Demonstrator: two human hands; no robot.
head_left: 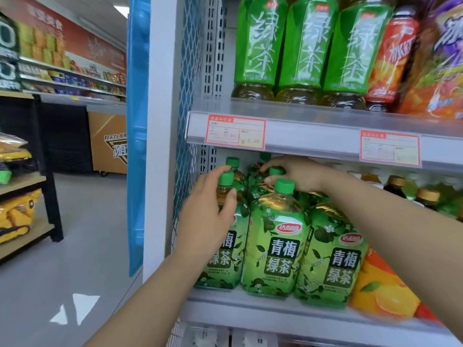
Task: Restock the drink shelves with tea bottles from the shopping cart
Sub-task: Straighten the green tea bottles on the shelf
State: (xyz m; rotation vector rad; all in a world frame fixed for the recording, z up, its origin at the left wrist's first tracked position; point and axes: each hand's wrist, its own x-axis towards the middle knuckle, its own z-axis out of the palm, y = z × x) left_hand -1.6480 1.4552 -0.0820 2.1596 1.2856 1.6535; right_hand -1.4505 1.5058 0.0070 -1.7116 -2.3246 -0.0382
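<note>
Several green plum tea bottles with green caps stand on the middle shelf (275, 311). My left hand (210, 216) wraps the neck and shoulder of the leftmost front bottle (223, 261), thumb across its front. My right hand (298, 174) reaches over the row and grips the top of a bottle (275, 171) in the second row, fingers around its cap. A front-middle bottle (278, 241) and a front-right bottle (333, 259) stand upright beside them. The shopping cart is out of view.
The upper shelf (313, 126) carries tall green tea bottles (303, 46), red and purple-labelled ones, with price tags on its rail. An orange drink bottle (380, 289) stands at the right. A blue panel (136, 121) edges the rack. Aisle floor and snack shelves (25, 209) lie at the left.
</note>
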